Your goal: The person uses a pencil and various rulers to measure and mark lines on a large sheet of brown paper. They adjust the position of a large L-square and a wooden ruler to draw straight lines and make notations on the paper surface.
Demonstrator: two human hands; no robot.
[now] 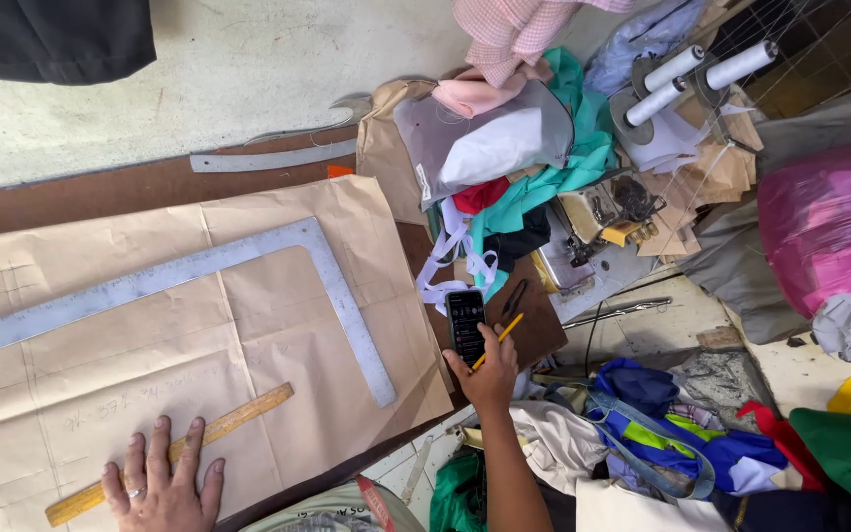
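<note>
Wooden and yellow-brown, the ruler (171,453) lies flat on the brown pattern paper (278,394), near the lower edge of the table (71,192). Its long axis runs diagonally, from the lower left up to the right, and its upper end points toward the short arm of the metal square (347,315). This square is grey, flat and shaped like the letter L; its long arm goes to the left edge of the view, roughly parallel with the ruler, and the short arm comes down to the right. The paper is creased in folds and has thin pencil lines on it.

The left hand (162,483) is released and flat, with the fingers spread wide. It presses on the ruler and on the paper around it, and it wears a ring on one finger.

The right hand (490,372) is at the right edge of the table. It grasps a black phone (466,323) with a lit screen, and a yellow pencil (500,338) sits between its fingers, pointing up to the right. Beside the phone lie black scissors (515,296) on a brown board. Behind them is a sewing machine (593,236) among soft crumpled fabric, and white thread cones (701,74) stand at the top right.
</note>
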